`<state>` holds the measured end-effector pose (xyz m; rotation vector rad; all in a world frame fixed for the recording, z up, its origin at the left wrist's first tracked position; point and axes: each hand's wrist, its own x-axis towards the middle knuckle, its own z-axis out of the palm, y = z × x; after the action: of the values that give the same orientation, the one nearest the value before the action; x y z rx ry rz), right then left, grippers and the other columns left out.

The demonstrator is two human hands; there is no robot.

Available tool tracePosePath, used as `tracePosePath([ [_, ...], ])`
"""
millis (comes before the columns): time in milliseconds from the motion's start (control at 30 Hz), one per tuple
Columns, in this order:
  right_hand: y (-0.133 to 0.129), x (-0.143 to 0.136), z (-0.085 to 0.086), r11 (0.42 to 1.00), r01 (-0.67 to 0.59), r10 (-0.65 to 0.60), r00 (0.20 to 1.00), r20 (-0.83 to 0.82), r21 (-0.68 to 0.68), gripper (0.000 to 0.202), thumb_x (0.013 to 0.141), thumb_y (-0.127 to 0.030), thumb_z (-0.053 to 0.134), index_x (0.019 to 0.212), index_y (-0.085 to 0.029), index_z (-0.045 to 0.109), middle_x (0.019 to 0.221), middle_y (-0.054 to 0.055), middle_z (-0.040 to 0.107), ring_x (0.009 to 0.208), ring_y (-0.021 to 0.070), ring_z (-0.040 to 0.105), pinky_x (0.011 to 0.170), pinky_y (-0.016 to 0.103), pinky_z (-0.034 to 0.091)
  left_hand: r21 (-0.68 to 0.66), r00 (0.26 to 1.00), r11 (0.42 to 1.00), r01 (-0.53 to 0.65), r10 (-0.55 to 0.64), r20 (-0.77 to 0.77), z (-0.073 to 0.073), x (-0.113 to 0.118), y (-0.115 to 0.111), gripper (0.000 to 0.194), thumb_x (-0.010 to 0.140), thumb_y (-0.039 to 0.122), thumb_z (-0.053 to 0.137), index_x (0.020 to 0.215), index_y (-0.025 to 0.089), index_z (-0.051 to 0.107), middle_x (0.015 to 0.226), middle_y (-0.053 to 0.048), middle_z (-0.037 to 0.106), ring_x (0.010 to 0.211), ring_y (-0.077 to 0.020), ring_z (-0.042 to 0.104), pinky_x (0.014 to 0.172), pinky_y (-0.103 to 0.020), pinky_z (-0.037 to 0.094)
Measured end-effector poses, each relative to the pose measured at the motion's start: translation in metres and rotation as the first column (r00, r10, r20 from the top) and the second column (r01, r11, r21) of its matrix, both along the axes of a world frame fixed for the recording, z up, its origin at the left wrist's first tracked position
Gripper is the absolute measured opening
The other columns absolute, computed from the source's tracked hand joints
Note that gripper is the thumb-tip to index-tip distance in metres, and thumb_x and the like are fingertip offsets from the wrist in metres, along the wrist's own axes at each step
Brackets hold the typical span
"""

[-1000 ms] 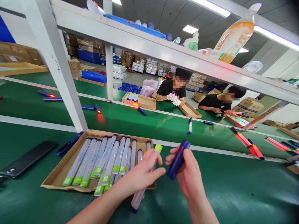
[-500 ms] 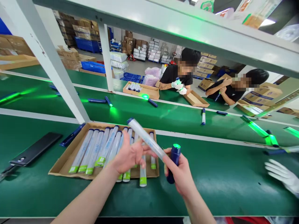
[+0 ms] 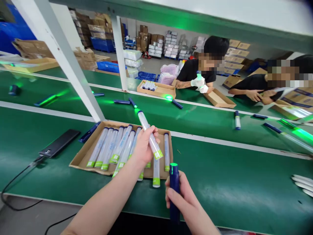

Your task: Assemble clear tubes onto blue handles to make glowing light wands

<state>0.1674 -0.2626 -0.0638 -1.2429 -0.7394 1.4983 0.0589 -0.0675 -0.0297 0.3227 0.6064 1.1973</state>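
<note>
My left hand [image 3: 143, 147] is wrapped round a clear tube [image 3: 144, 120] with a dark blue cap and a green label at its lower end. The tube slants over a shallow cardboard tray [image 3: 79, 160], where several similar tubes [image 3: 98, 147] lie side by side. My right hand [image 3: 182, 192] grips a dark blue flashlight [image 3: 174, 182] upright; its top end glows green. Flashlight and tube are apart. Another tube [image 3: 156, 173] pokes out over the tray's near edge.
Left of the tray lies a black power bank-like device [image 3: 60, 143] with a cable. Beyond the white rail [image 3: 210, 143], a green belt [image 3: 151, 119] carries several flashlights. Two co-workers sit opposite. A white frame post [image 3: 61, 62] rises at left; a white glove [image 3: 303, 184] is at right.
The tube has passed from my right hand into my left, which has closed on it. My right hand has lowered with the flashlight. The view has shifted.
</note>
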Motion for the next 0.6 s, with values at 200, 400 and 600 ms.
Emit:
tracePosePath([
  [200,-0.007,-0.017,-0.008,0.997,-0.076,0.075,0.989,0.126,0.002,0.065,0.098,-0.062,0.071,0.156,-0.037,0.054,0.105,0.004,0.070,0.084,0.0204,0.064,0.080,0.035,0.056,-0.091,0.984,0.994,0.052,-0.036,0.173,0.009,-0.009,-0.010,0.015,0.087,0.010,0.068,0.089,0.018,0.056,0.078,0.003,0.056,0.057,-0.0061,0.053,0.041,-0.013,0.039],
  [400,0.004,-0.036,-0.005,0.999,-0.012,0.012,1.000,0.008,-0.045,0.080,0.095,-0.073,0.067,0.156,-0.024,0.049,0.094,0.005,0.070,0.066,0.0169,0.064,0.061,0.031,0.055,-0.071,0.944,0.994,0.082,-0.055,0.326,0.017,-0.017,-0.017,0.017,0.097,0.021,0.067,0.088,0.020,0.053,0.068,0.008,0.042,0.050,-0.0059,0.046,0.038,-0.013,0.036],
  [600,-0.005,-0.034,-0.011,0.991,-0.033,0.053,0.987,0.152,-0.132,0.068,0.101,-0.074,0.056,0.160,-0.039,0.048,0.098,0.002,0.064,0.058,0.0115,0.059,0.050,0.025,0.050,-0.026,0.971,1.000,0.002,0.004,0.239,0.016,-0.015,-0.019,0.028,0.095,0.032,0.077,0.090,0.022,0.052,0.067,0.009,0.041,0.048,-0.0048,0.043,0.036,-0.012,0.031],
])
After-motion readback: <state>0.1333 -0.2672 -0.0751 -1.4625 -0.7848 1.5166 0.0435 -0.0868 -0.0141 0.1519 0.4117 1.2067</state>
